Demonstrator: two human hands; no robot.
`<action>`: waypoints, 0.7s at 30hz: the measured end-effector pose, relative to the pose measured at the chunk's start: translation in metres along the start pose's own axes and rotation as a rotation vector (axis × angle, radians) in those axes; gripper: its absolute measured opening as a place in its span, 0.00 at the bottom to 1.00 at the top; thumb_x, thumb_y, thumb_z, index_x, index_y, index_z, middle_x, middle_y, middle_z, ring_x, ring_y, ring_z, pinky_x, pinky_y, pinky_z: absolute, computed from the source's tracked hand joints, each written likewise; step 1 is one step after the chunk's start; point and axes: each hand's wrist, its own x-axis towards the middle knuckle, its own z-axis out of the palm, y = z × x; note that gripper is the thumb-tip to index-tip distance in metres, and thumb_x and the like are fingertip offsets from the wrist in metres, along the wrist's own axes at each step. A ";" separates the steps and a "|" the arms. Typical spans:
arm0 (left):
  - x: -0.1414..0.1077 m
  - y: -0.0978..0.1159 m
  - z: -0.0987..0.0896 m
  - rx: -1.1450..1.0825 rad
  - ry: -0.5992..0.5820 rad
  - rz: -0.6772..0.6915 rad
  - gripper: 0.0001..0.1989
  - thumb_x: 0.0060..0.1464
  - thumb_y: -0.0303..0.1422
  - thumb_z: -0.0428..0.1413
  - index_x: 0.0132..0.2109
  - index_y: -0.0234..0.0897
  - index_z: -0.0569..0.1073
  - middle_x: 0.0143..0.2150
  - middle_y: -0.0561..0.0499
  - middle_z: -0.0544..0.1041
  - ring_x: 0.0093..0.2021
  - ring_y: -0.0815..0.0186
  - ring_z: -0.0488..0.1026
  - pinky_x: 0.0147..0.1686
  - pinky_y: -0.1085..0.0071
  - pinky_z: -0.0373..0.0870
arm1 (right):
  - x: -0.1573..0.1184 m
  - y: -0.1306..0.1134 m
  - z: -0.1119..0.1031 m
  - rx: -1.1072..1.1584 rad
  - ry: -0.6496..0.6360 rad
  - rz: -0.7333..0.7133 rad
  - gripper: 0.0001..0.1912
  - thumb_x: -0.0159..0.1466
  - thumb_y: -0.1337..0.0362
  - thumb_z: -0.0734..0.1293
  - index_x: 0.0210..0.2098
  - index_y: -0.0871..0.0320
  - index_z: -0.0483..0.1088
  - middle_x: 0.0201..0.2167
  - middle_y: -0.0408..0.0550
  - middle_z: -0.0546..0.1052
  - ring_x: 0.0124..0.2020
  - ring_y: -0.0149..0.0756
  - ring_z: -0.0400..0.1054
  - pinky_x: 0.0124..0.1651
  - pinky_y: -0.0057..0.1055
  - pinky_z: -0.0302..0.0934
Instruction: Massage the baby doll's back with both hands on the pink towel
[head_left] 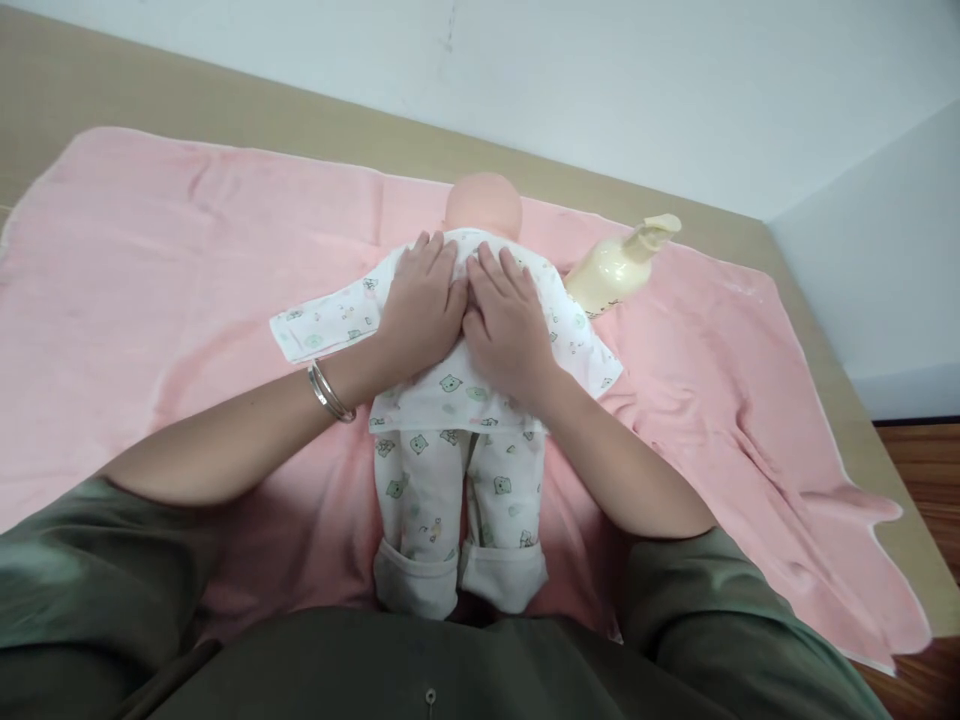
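Observation:
A baby doll (484, 203) lies on a pink blanket (225, 230), the smooth back of its head toward the wall. It wears a white top (450, 395) with small green animal prints and matching pants (427, 490) with cuffs turned up. My left hand (424, 300) rests flat on the left part of the doll's upper back, fingers stretched toward its head. Beside it, thumbs nearly touching, my right hand (506, 315) lies flat on the right part. Neither hand holds anything. Silver bangles (328, 390) circle my left wrist.
A cream pump bottle (611, 270) lies tilted on the blanket, right of the doll's shoulder. The wooden table (300, 115) shows around the blanket's far and right edges. Behind it stands a white wall (562, 90). Brown wooden flooring (926, 490) shows at the right.

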 end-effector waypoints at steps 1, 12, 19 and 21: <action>-0.006 0.007 -0.002 -0.002 -0.014 0.032 0.30 0.72 0.41 0.38 0.73 0.34 0.62 0.79 0.39 0.59 0.81 0.52 0.50 0.81 0.47 0.44 | 0.007 0.008 -0.001 0.023 -0.003 0.014 0.34 0.71 0.66 0.52 0.76 0.63 0.55 0.80 0.50 0.52 0.82 0.50 0.40 0.84 0.58 0.37; 0.019 0.000 -0.004 -0.011 -0.056 -0.076 0.31 0.69 0.43 0.40 0.71 0.31 0.64 0.77 0.40 0.62 0.79 0.51 0.54 0.80 0.50 0.48 | -0.003 -0.002 0.000 -0.035 0.059 0.079 0.34 0.75 0.61 0.53 0.76 0.70 0.53 0.79 0.62 0.51 0.81 0.59 0.41 0.82 0.62 0.39; 0.021 -0.007 0.002 0.001 0.045 -0.092 0.29 0.70 0.45 0.38 0.66 0.37 0.70 0.69 0.41 0.73 0.72 0.53 0.66 0.77 0.51 0.57 | 0.009 0.010 0.001 0.013 0.012 0.034 0.33 0.74 0.62 0.52 0.76 0.64 0.53 0.80 0.53 0.51 0.82 0.48 0.41 0.84 0.59 0.37; 0.017 -0.008 0.006 -0.027 0.082 -0.086 0.28 0.70 0.49 0.41 0.67 0.42 0.70 0.71 0.44 0.72 0.75 0.53 0.63 0.78 0.51 0.54 | 0.023 0.025 -0.003 0.053 0.012 0.109 0.34 0.74 0.60 0.55 0.76 0.68 0.52 0.80 0.57 0.51 0.82 0.49 0.42 0.84 0.56 0.38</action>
